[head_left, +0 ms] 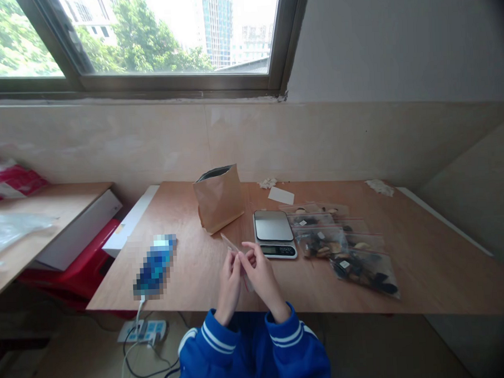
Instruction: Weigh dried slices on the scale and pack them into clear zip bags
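Note:
Both hands meet at the table's front edge, below the paper bag and left of the scale. My left hand (231,276) pinches a small clear plastic bag (229,243) with a reddish strip. Closed on the same bag from the right is my right hand (258,269), its index finger partly raised. An open brown paper bag (221,198) stands upright behind the hands. The digital scale (273,227) has a bare metal plate. Several filled zip bags (366,270) with dark and tan pieces lie right of the scale.
A phone, pixelated in view (155,265), lies at the left with a cable running to a power strip (143,331) below. A white card (281,195) is behind the scale. A side table (81,202) and red stool (80,269) stand at the left.

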Action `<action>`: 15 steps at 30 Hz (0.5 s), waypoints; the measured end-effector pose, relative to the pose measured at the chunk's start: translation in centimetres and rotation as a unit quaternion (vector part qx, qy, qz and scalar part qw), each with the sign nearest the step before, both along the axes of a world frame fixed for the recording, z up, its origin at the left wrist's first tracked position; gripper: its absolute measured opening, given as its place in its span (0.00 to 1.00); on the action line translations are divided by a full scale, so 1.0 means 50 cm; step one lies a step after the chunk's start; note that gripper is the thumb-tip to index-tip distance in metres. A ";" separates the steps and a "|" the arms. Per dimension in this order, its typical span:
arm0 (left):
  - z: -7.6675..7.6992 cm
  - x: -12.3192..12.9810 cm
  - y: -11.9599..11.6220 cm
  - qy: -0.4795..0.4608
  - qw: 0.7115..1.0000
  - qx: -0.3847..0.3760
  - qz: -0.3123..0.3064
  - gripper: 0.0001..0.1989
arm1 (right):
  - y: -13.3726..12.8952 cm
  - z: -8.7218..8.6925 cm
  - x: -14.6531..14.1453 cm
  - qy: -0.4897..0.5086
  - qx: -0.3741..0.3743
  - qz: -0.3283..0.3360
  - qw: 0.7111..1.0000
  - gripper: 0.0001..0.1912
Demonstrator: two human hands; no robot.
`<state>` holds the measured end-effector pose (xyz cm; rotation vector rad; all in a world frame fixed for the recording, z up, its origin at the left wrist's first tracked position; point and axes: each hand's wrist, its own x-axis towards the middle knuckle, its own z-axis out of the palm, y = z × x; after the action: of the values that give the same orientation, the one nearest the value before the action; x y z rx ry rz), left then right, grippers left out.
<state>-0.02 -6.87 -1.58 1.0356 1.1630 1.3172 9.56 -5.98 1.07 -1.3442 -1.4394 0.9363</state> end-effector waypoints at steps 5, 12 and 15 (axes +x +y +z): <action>-0.004 0.004 0.006 0.079 0.997 0.025 0.001 0.13 | 0.015 -0.014 0.018 -0.074 0.011 0.001 0.997 0.13; 0.029 0.003 0.013 0.068 0.997 0.034 -0.027 0.17 | 0.024 0.001 0.033 -0.070 0.018 0.026 0.997 0.11; 0.028 0.003 0.021 0.077 0.997 0.030 -0.014 0.17 | 0.025 0.014 0.035 -0.088 0.032 0.042 0.995 0.12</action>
<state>0.15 -5.81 -0.18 1.2094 1.2248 1.2747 11.31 -4.71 1.76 -1.3558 -1.6576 0.8343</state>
